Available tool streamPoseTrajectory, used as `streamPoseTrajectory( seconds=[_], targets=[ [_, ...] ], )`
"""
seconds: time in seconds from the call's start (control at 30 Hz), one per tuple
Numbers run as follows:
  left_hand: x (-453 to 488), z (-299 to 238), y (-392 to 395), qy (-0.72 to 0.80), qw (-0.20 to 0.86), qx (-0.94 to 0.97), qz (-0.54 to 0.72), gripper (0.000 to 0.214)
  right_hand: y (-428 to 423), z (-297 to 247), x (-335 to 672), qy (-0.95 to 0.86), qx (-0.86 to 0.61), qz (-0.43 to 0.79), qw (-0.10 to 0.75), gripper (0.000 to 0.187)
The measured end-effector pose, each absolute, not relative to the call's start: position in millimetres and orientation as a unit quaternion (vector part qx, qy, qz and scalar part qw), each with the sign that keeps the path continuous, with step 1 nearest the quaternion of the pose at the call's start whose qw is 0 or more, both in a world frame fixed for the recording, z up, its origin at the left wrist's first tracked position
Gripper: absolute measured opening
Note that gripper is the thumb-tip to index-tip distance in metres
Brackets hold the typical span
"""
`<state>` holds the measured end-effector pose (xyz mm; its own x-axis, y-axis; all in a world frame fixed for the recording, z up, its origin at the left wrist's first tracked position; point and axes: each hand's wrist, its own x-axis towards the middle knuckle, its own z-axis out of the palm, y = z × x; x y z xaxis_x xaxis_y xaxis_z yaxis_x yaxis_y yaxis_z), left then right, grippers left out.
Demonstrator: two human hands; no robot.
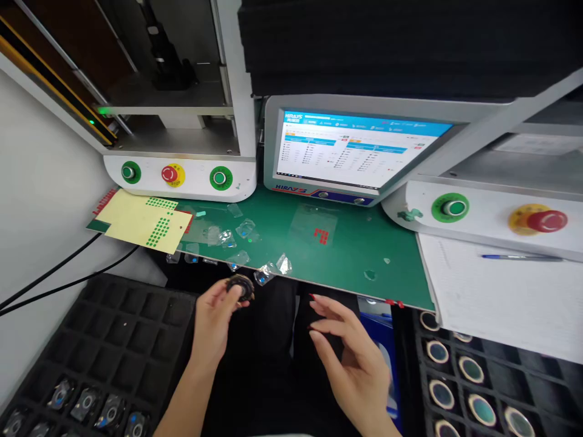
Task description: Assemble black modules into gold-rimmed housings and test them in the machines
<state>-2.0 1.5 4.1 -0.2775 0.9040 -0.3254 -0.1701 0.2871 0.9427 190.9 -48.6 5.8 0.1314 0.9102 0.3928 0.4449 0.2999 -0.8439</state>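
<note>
My left hand (214, 315) is closed round a small round black part (241, 285), held just below the front edge of the green mat (364, 243). My right hand (350, 358) hovers to its right, fingers stretched out and apart, holding nothing. Several crumpled clear film scraps (268, 270) lie on the mat just above the part. A black tray (104, 340) at my lower left holds a few similar parts in its nearest row. Another black tray (473, 376) at my lower right holds round lens-like parts.
A monitor (355, 152) stands behind the mat between two white machines, each with green buttons and a red stop button (169, 175). A yellow sheet with green dots (141, 221) lies at left. White paper with a blue pen (519, 257) lies at right. Black cables run at far left.
</note>
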Motion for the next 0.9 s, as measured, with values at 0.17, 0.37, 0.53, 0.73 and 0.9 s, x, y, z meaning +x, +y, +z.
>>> streamPoseTrajectory(
  seconds=[0.17, 0.37, 0.53, 0.73, 0.9],
  targets=[
    [5.7, -13.7, 2.8, 0.603, 0.64, 0.27, 0.392, 0.042, -43.2, -4.9, 180.2, -0.59, -0.562, 0.307, 0.491, 0.019],
    [12.6, -23.9, 15.3, 0.578, 0.613, 0.342, 0.416, 0.023, -46.1, -8.9, 180.5, -0.602, -0.571, 0.288, 0.478, 0.014],
    [8.6, -7.7, 3.9, 0.545, 0.608, 0.407, 0.41, 0.011, -46.2, -9.7, 184.1, -0.526, -0.594, 0.305, 0.528, 0.015],
    [12.5, 19.2, -14.5, 0.473, 0.603, 0.515, 0.385, 0.009, -37.2, -2.0, 181.2, -0.411, -0.559, 0.436, 0.573, 0.043],
    [26.1, 27.1, -21.7, 0.438, 0.65, 0.486, 0.387, 0.008, -36.1, 10.0, 186.4, -0.371, -0.545, 0.438, 0.612, 0.038]
  ],
)
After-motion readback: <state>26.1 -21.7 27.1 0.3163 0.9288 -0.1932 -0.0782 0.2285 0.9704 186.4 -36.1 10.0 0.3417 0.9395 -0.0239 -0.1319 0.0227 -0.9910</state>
